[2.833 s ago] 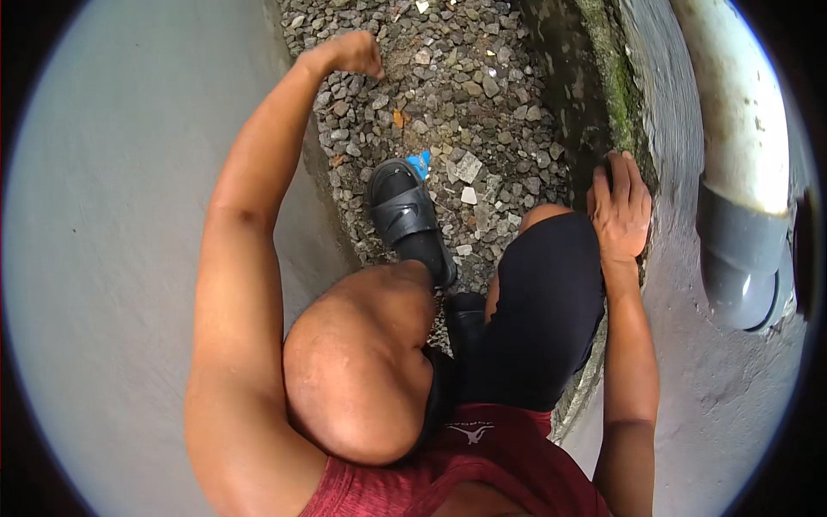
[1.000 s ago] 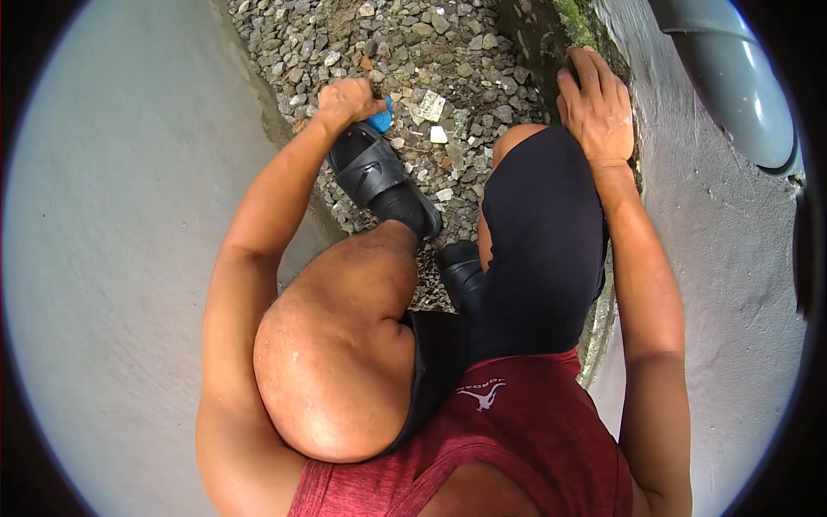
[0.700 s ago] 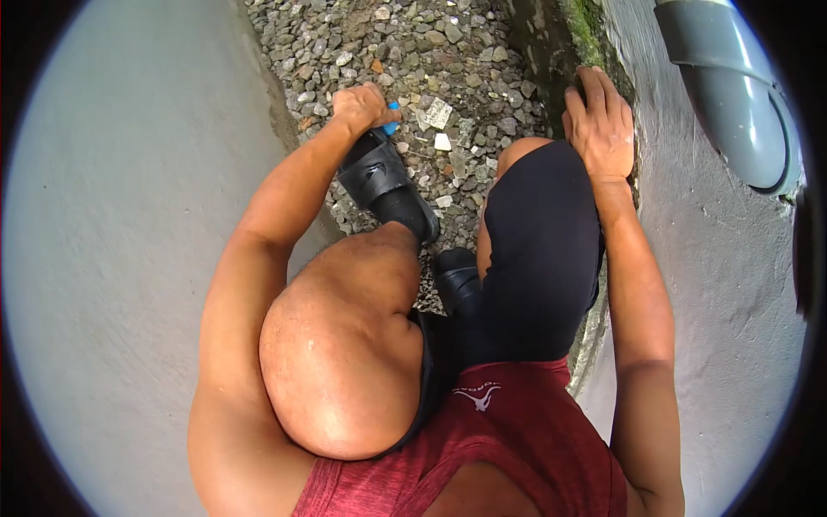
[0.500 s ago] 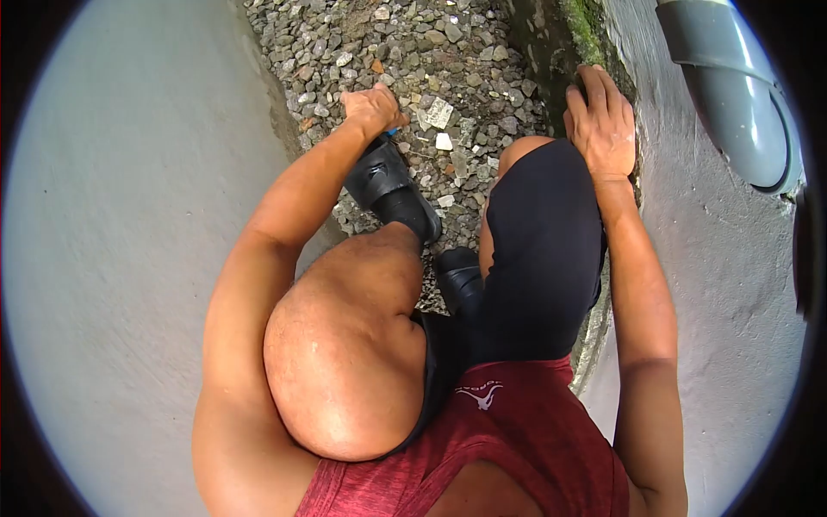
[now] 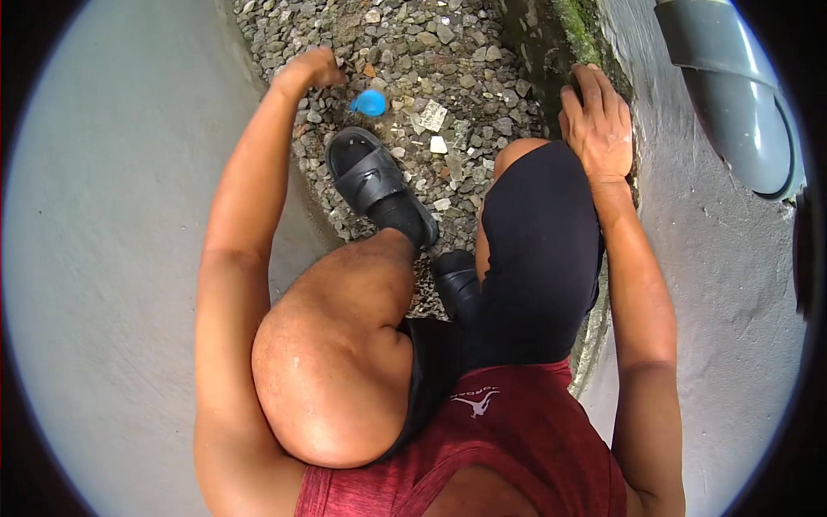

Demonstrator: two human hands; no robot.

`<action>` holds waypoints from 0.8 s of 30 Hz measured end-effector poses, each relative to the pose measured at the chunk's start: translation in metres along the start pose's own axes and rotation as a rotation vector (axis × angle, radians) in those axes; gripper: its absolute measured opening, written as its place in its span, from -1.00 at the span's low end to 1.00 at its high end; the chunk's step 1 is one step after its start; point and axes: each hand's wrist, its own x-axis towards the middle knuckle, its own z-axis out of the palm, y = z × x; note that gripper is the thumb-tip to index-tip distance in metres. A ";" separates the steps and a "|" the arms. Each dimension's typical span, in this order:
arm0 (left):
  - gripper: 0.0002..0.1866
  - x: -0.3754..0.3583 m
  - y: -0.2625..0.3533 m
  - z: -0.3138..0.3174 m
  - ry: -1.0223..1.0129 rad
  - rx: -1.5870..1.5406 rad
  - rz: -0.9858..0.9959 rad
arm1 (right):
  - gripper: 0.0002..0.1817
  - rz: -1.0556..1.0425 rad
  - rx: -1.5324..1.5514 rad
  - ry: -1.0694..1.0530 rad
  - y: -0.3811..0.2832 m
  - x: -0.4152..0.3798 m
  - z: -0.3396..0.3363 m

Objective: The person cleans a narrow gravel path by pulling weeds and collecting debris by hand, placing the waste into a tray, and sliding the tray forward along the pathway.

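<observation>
A small bright blue round object [image 5: 370, 102] with a little tab lies on the grey gravel [image 5: 452, 65], just beyond the toes of my sandaled left foot [image 5: 370, 179]. My left hand [image 5: 312, 69] is up and to the left of it, apart from it. Its fingers are curled and blurred, so whether they hold anything is hidden. On the right, my right hand [image 5: 597, 125] rests with fingers spread on the mossy concrete ledge [image 5: 581, 30], beside my right knee. Nothing is held in it.
A grey plastic pipe elbow [image 5: 732, 103] comes down the right wall [image 5: 732, 284]. On the left rises a smooth grey wall [image 5: 129, 215]. Pale broken pieces [image 5: 433, 115] lie among the stones.
My left hand has moved up and left, away from the blue object, which now shows fully. My left foot and sandal are more exposed. The right hand has stayed on the ledge.
</observation>
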 end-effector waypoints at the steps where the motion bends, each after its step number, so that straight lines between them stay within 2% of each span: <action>1: -0.59 0.000 -0.006 -0.009 0.027 0.082 0.108 | -0.92 0.004 0.002 -0.009 0.000 0.000 0.000; 4: -0.56 -0.033 0.022 -0.008 0.159 -0.243 0.234 | -0.92 0.001 0.001 -0.024 0.000 0.000 0.000; 6: -0.44 -0.017 0.033 0.020 0.170 -0.171 0.217 | -0.92 -0.004 0.008 -0.027 0.002 0.000 0.000; 10: -0.25 -0.042 0.057 0.040 0.337 -0.014 0.105 | -0.91 0.001 0.014 -0.033 0.000 0.001 0.000; 11: -0.21 -0.045 0.058 0.051 0.483 0.123 0.148 | -0.90 0.000 0.029 -0.040 0.001 0.001 -0.001; 12: -0.21 -0.043 0.055 0.062 0.609 0.076 0.222 | -0.90 0.000 0.028 -0.041 0.001 0.001 -0.001; 14: -0.24 -0.042 0.055 0.067 0.616 0.127 0.195 | -0.90 -0.003 0.031 -0.040 0.002 0.000 0.001; 15: -0.33 -0.043 0.058 0.061 0.542 0.075 0.145 | -0.90 -0.009 0.032 -0.029 0.002 0.000 0.001; 18: -0.38 -0.046 0.060 0.028 0.618 -0.285 0.020 | -0.90 -0.012 0.021 -0.022 0.001 0.003 -0.001; 19: -0.43 -0.056 0.063 0.001 0.701 -0.395 -0.075 | -0.89 -0.007 0.033 -0.010 0.000 0.003 -0.001; 20: -0.40 -0.052 0.058 -0.015 0.825 -0.465 -0.094 | -0.89 -0.008 0.030 -0.013 -0.001 0.003 -0.002; 21: -0.35 -0.054 0.055 -0.035 0.975 -0.434 -0.123 | -0.89 -0.009 0.026 -0.016 -0.001 0.003 -0.002; 22: -0.24 -0.053 0.046 -0.052 0.988 -0.448 -0.166 | -0.89 -0.008 0.022 -0.019 -0.001 0.003 -0.002; 24: -0.32 -0.076 0.046 -0.085 1.269 -0.560 -0.092 | -0.88 -0.009 0.025 -0.021 0.000 0.004 -0.002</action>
